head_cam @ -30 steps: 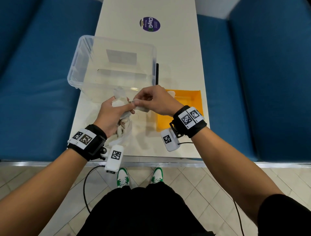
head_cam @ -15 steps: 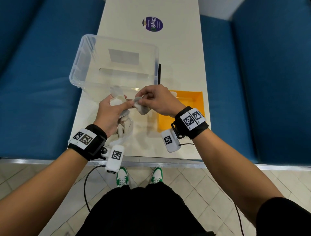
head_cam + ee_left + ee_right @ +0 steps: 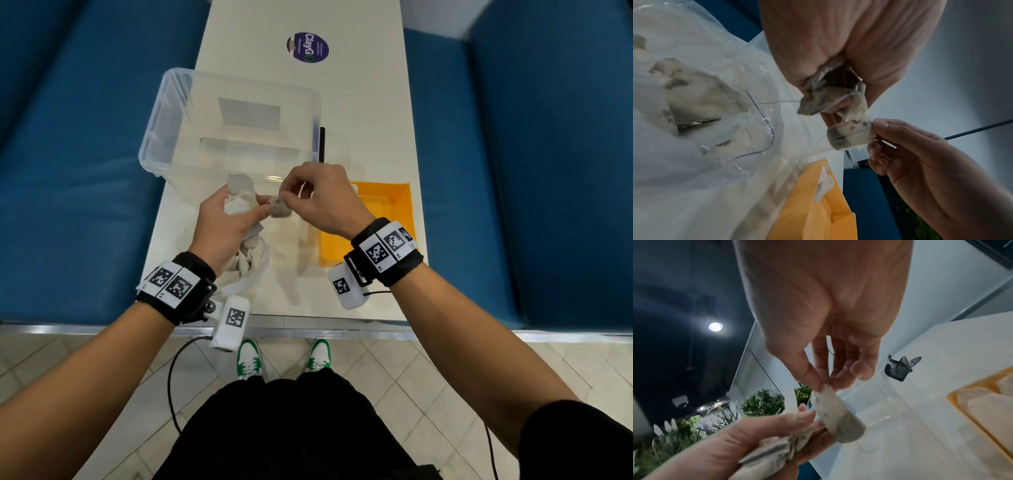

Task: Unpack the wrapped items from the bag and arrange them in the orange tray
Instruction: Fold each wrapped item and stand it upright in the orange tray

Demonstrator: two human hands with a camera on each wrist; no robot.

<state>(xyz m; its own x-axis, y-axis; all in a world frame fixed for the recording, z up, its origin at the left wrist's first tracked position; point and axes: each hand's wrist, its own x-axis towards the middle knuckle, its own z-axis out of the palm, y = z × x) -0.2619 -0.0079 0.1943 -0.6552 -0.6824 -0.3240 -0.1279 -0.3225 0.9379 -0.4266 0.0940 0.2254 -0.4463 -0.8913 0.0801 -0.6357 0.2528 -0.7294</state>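
My left hand (image 3: 236, 222) grips a bunch of pale wrapped items (image 3: 239, 197) together with the crumpled clear plastic bag (image 3: 248, 270), which hangs down to the table. One small grey-white wrapped item (image 3: 279, 208) is pinched by its top edge between thumb and fingers of my right hand (image 3: 294, 193), just right of the left thumb. The left wrist view shows that item (image 3: 851, 136) beside the bunch (image 3: 828, 100), a thin thread trailing. The orange tray (image 3: 397, 205) lies under my right wrist; the right wrist view shows flat wrapped items (image 3: 982, 404) in it.
A clear plastic bin (image 3: 171, 113) stands on the white table (image 3: 370, 102) just beyond my hands, with a black stick (image 3: 322, 144) along its right side. A purple sticker (image 3: 307, 48) is farther back. Blue seats flank the table.
My right hand has drawn the single wrapped item out of the bunch and a little to the right; it now hangs free beside the left thumb. The left hand stays put.
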